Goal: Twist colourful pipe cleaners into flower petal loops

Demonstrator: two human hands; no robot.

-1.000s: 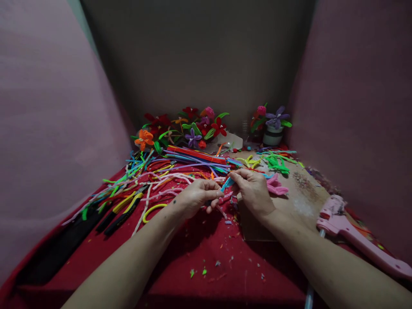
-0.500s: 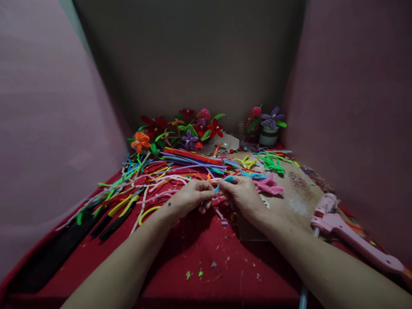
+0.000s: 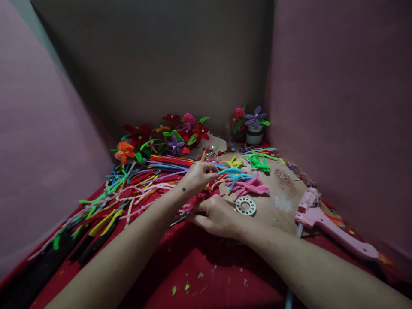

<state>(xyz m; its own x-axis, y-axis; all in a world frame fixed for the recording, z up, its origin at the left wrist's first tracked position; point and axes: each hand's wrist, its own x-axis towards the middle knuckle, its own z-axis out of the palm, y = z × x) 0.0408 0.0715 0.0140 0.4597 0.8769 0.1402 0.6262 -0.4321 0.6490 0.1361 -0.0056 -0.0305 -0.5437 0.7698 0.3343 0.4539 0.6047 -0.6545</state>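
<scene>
My left hand (image 3: pixel 201 177) is closed in a pinch at the end of a light-blue pipe cleaner loop (image 3: pixel 231 171), above the cardboard's left edge. Nearer to me and lower, my right hand (image 3: pixel 219 216) is curled, its fingers pointing left. Dark pointed blades, seemingly scissors (image 3: pixel 178 219), stick out by its fingertips; their handles are hidden by the hand. Beside the loop lie more blue pieces (image 3: pixel 236 181) and folded pink pipe cleaners (image 3: pixel 252 185). A white disc with holes (image 3: pixel 246 200) rests right of my right hand.
Many loose pipe cleaners (image 3: pixel 141 189) and yellow-black pliers (image 3: pixel 99 236) lie at left on red cloth (image 3: pixel 193 266). Green pieces (image 3: pixel 259 163) lie on the cardboard (image 3: pixel 280 189). A pink glue gun (image 3: pixel 334 229) is at right. Pipe cleaner flowers (image 3: pixel 175 145) and a small pot (image 3: pixel 254 135) stand behind.
My hands have parted. The left has moved the blue piece toward the other blue pieces; the right has dropped lower, toward the blades. The view has turned right, and the white disc is uncovered.
</scene>
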